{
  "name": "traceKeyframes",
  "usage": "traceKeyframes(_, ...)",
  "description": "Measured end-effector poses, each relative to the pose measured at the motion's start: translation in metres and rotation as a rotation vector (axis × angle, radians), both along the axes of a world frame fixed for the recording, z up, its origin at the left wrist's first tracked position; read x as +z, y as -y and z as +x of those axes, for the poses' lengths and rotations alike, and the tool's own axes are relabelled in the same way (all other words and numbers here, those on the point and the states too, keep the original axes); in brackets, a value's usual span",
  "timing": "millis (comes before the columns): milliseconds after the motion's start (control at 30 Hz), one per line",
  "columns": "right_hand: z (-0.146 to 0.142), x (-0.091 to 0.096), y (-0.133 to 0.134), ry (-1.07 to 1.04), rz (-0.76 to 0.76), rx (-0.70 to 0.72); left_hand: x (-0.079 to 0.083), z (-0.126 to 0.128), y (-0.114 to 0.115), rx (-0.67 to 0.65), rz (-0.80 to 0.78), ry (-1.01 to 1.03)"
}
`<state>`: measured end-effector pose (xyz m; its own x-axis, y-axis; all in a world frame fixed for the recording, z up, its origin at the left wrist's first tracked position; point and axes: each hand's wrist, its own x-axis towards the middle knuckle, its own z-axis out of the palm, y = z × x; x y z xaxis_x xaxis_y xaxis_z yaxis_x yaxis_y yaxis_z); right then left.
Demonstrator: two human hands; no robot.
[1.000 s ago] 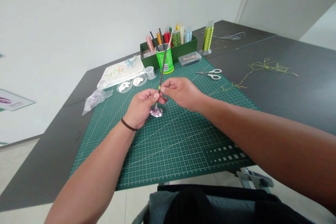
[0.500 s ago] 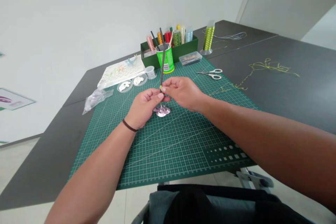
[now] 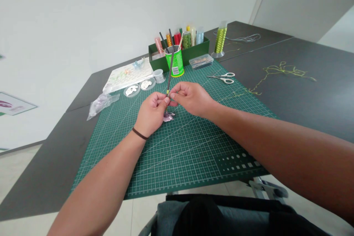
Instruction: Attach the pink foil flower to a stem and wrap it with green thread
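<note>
The left hand (image 3: 151, 113) and right hand (image 3: 192, 99) pinched a dark rod (image 3: 169, 72) upright — lilac foil petals (image 3: 167, 118) just below the grip — a steady hold called for.

Nothing can be read: the barcode label (image 3: 178, 67) on the green cup (image 3: 173, 64) and the wall sign (image 3: 13, 104) (both too small) stay blurred.

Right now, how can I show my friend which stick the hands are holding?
On the green cutting mat, the left hand and right hand pinch a thin dark stick. Unlike the sticks in the green cup behind it, this one has a shiny pink flower at its bottom.
</note>
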<state>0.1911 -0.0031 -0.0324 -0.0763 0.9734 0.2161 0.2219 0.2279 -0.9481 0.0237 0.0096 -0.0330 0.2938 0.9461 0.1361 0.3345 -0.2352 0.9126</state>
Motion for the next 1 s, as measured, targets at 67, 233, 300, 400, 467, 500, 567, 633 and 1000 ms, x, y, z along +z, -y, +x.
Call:
traceKeyframes(67, 0.0006, 0.0010, 0.0005, 0.031, 0.013, -0.019, -0.0001, -0.0002, 0.0000, 0.001, 0.001, 0.011)
traceKeyframes(233, 0.0011, 0.0024, -0.0003, 0.061, 0.020, -0.033, -0.0015, -0.0010, -0.0002, -0.004, 0.018, 0.003)
traceKeyframes(300, 0.0010, 0.0021, -0.0009, 0.059, 0.019, -0.034, -0.0019, -0.0012, -0.0004, -0.007, 0.017, 0.002)
traceKeyframes(400, 0.0010, 0.0009, -0.0018, 0.055, 0.015, -0.043, -0.0027, -0.0016, -0.0007, -0.025, -0.005, 0.027)
traceKeyframes(467, 0.0011, -0.0001, -0.0023, 0.053, 0.010, -0.042, -0.0037, -0.0021, -0.0012, -0.043, -0.014, 0.051)
traceKeyframes(500, 0.0011, -0.0006, -0.0025, 0.054, 0.008, -0.040, -0.0043, -0.0024, -0.0015, -0.050, -0.015, 0.062)
traceKeyframes(567, 0.0013, -0.0017, -0.0029, 0.056, 0.009, -0.040, -0.0057, -0.0031, -0.0021, -0.065, -0.014, 0.077)
traceKeyframes(633, 0.0016, -0.0027, -0.0033, 0.056, 0.019, -0.039, -0.0068, -0.0035, -0.0025, -0.080, -0.011, 0.081)
traceKeyframes(1000, 0.0006, -0.0027, -0.0042, -0.036, -0.038, -0.017, -0.0001, 0.0003, 0.0006, -0.115, -0.025, 0.065)
